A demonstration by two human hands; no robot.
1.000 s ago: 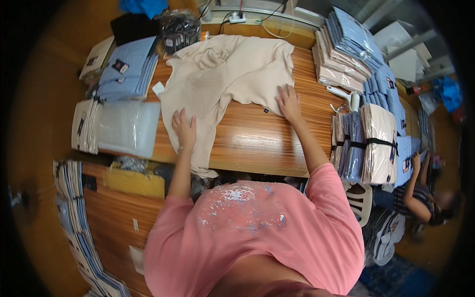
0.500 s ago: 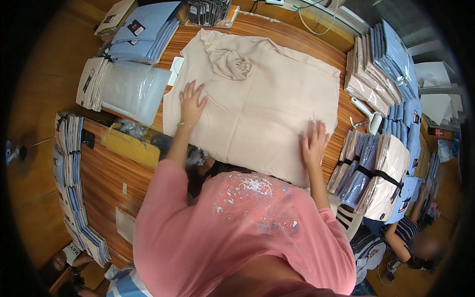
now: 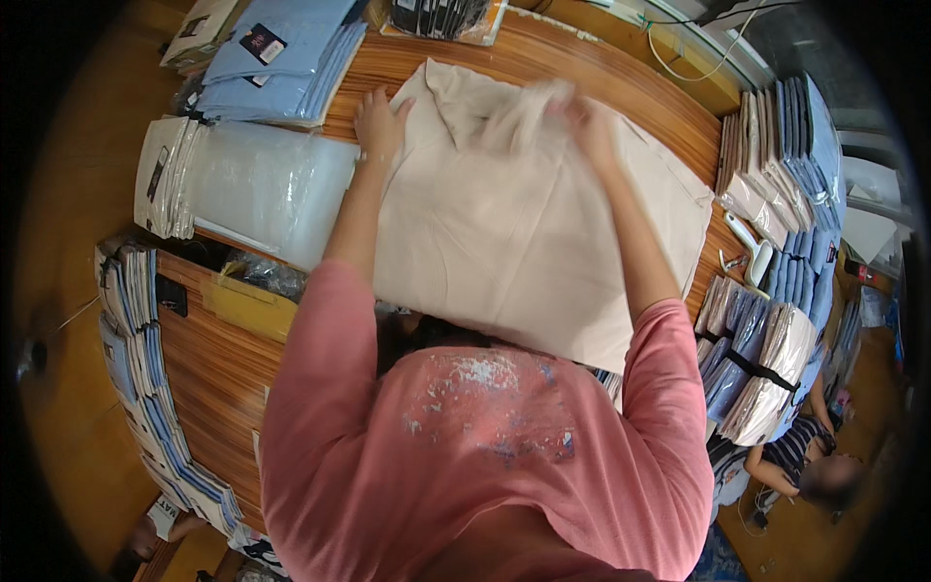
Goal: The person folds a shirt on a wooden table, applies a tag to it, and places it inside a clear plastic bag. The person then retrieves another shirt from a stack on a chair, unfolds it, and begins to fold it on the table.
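Observation:
A large beige cloth lies spread over the wooden table in front of me, creased down its middle. Its far part is bunched and lifted, and this part is blurred. My right hand is at that bunched part, its fingers smeared by motion but closed on the fabric as far as they show. At the cloth's far left edge, my left hand rests with thumb and fingers apart, holding nothing.
Clear plastic bags lie left of the cloth, with packed blue cloths behind them. Along the right edge stand folded packs, a white-handled lint roller and strapped bundles. Another person sits at lower right.
My right hand has moved from the near right of the cloth to its bunched far part, which is now lifted and blurred. My left hand has slid farther away to the cloth's edge.

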